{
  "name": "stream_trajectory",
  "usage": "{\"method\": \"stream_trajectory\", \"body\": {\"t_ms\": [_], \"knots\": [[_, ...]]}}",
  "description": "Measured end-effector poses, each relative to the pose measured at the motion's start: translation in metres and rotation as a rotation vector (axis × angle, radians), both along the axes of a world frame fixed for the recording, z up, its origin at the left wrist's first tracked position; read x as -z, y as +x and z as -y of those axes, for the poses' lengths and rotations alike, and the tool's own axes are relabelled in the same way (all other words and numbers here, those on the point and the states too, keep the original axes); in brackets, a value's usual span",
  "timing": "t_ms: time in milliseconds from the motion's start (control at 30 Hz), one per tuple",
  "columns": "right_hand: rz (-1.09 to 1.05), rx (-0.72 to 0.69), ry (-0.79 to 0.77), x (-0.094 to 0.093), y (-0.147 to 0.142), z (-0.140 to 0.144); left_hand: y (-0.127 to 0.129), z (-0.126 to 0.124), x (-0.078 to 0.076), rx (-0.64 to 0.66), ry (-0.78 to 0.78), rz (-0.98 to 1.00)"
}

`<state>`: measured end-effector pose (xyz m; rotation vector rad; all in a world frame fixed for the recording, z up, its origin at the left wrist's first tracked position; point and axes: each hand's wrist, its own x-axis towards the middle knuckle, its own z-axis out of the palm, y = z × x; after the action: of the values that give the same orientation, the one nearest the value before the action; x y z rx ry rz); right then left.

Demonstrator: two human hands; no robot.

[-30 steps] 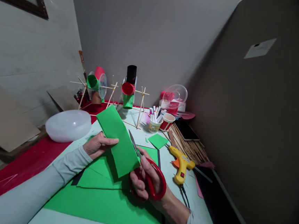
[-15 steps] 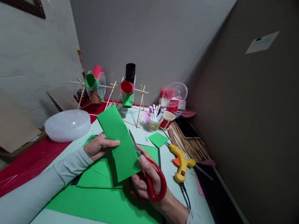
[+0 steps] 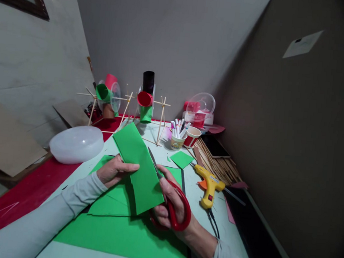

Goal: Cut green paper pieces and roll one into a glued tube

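My left hand (image 3: 116, 170) pinches a strip of green craft paper (image 3: 138, 164) by its left edge, thumb on top, and holds it up tilted. In my right hand (image 3: 171, 203) are red-handled scissors (image 3: 184, 214), fingers through the loops. The blades lie along the strip's right edge, with the dark tip showing above the paper; part of the lower blade is hidden. Beneath both hands lie a large green sheet (image 3: 120, 241) and smaller green pieces (image 3: 108, 205). A green square cutoff (image 3: 181, 159) rests beyond the scissors.
A yellow hot glue gun (image 3: 211, 185) lies to the right, beside bamboo sticks (image 3: 217, 165) and a phone (image 3: 215, 146). Behind stand a marker cup (image 3: 177, 141), a red-striped paper cup (image 3: 192, 137) and stick frames carrying coloured tubes (image 3: 147, 98). A translucent bowl (image 3: 76, 144) sits left.
The green strip and both hands stay nearly in place, the strip shifting slightly down and right in view. The camera view has moved a little. Both grips are unchanged.
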<state>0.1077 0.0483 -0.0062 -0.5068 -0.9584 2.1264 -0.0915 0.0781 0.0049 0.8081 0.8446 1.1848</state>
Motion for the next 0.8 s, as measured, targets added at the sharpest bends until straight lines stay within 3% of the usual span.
{"method": "stream_trajectory", "body": {"t_ms": [167, 400, 633, 800], "knots": [[-0.069, -0.031, 0.150, 0.008, -0.001, -0.004, 0.004, 0.003, -0.001, 0.003, 0.007, -0.012], [-0.065, -0.014, 0.019, -0.003, -0.002, 0.000, 0.007, 0.002, -0.002, 0.009, 0.018, -0.035], [-0.047, 0.047, 0.190, 0.007, -0.002, -0.003, 0.012, 0.007, -0.006, 0.068, -0.002, -0.079], [0.029, 0.100, 0.143, 0.002, -0.001, 0.000, 0.015, 0.010, -0.004, 0.051, 0.010, -0.074]]}}
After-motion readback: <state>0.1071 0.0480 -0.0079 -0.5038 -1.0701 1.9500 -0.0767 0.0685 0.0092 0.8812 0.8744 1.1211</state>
